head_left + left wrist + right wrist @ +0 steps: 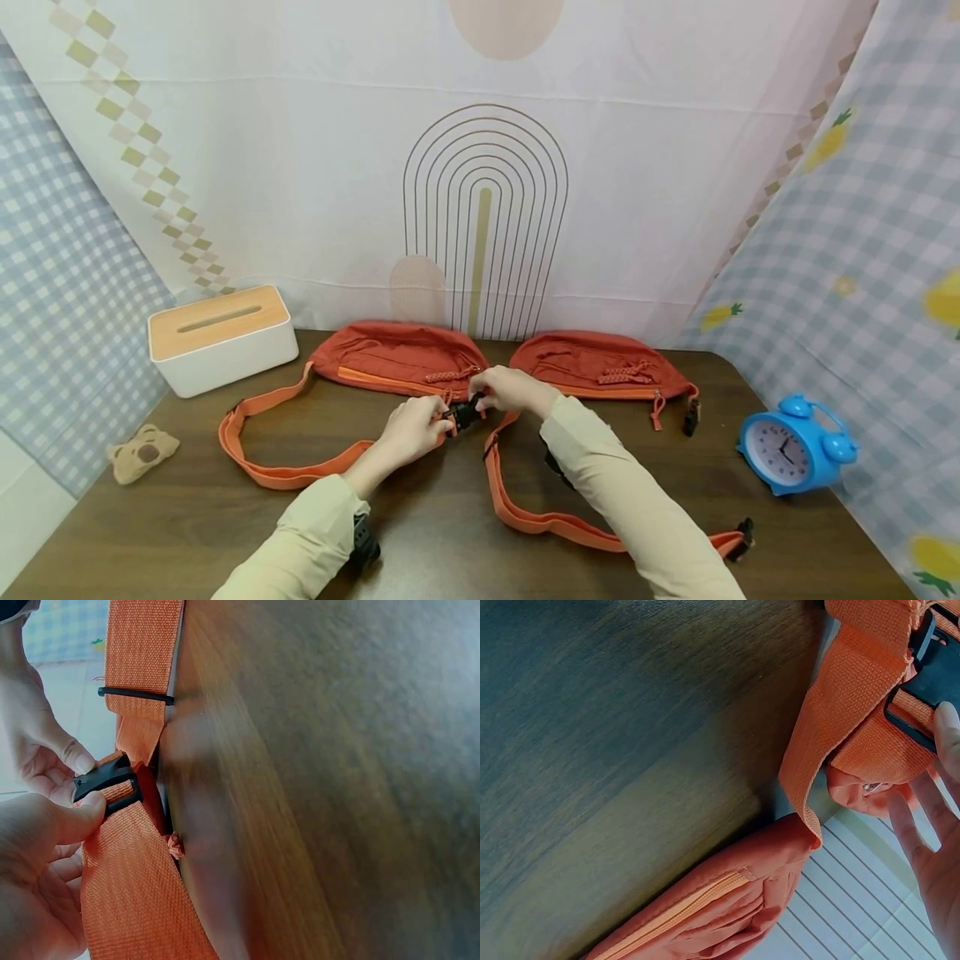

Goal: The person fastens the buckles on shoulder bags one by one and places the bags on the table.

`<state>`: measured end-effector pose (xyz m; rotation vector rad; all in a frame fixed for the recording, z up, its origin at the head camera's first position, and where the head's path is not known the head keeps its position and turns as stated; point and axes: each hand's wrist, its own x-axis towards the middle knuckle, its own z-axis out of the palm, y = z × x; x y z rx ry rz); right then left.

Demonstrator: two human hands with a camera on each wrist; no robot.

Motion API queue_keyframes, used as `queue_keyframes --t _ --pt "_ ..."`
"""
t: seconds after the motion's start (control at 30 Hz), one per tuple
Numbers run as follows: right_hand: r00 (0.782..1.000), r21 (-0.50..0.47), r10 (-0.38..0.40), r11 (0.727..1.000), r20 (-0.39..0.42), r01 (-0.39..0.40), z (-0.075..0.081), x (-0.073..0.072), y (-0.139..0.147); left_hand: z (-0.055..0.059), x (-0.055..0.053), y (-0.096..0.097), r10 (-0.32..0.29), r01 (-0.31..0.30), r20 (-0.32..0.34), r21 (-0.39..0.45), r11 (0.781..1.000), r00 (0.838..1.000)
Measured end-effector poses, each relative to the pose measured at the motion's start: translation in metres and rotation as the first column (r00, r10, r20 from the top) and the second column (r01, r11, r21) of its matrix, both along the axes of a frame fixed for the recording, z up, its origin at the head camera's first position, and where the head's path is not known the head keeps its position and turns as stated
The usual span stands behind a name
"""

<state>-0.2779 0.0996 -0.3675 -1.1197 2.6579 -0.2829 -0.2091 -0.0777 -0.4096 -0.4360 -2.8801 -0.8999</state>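
Note:
Two red waist bags lie side by side at the back of the table, a left waist bag (393,354) and a right waist bag (588,362). In front of the gap between them, both hands hold a black buckle (465,413) on an orange strap (281,475), which loops round from the left bag. My left hand (408,433) pinches the buckle's strap end, its thumb on the frame in the left wrist view. Thumb and fingers of my right hand (517,392) pinch the opposite end. The buckle halves meet; whether they are locked I cannot tell.
The right bag's orange strap (555,523) curves under the right forearm, ending in a black buckle piece (742,540). Another buckle piece (692,417) hangs at that bag's right end. A blue alarm clock (795,446), a tissue box (223,342) and a bear-shaped item (142,454) stand around.

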Motion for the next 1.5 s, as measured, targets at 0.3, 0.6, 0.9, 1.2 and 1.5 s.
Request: queue_keyframes --t 0.3,0.6,0.9,1.2,1.5 --pt "0.999 -0.023 0.003 1.0 0.052 -0.002 0.0 0.001 0.001 -0.003 0.001 0.001 0.002 -0.002 0.006 0.026 1.0 1.0" --pt "0.998 -0.033 0.01 0.999 0.063 -0.008 -0.001 0.004 -0.001 -0.002 -0.001 0.004 -0.004 0.003 0.016 0.046 0.999 1.0" --pt "1.0 -0.056 0.004 0.998 0.016 -0.003 -0.006 0.006 0.001 -0.001 -0.005 0.002 0.01 -0.009 0.034 -0.015 1.0 0.999" --pt "0.992 -0.054 0.03 0.998 -0.119 -0.037 0.004 0.012 0.022 0.003 -0.005 0.003 0.0 0.007 0.114 -0.063 0.998 0.993" --pt "0.988 -0.042 -0.103 0.994 -0.115 0.099 0.009 0.016 0.084 0.003 -0.005 0.004 0.004 0.009 0.133 -0.096 0.995 0.991"
